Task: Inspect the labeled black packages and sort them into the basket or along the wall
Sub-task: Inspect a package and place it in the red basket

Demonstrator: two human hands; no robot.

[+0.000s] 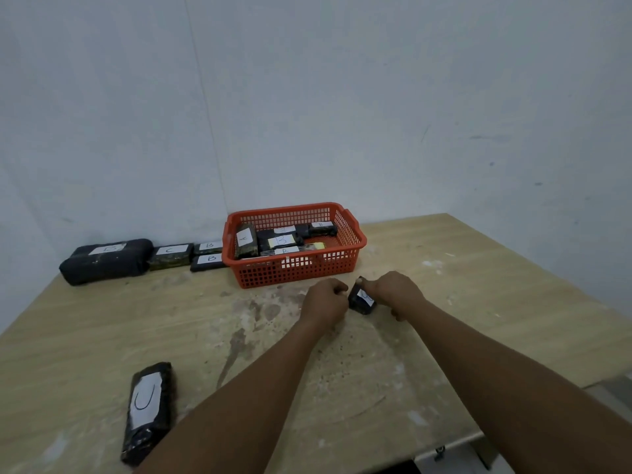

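A small black package with a white label sits just in front of the red basket. My right hand grips its right side, and my left hand holds its left end with curled fingers. Several labeled black packages lie inside the basket. Along the wall to the left lie a large black package, one marked C and two marked B. Another package marked C lies at the table's near left.
The wooden table is stained and scuffed, and its right edge drops off beyond my right arm. A pale wall rises directly behind the basket and the row of packages.
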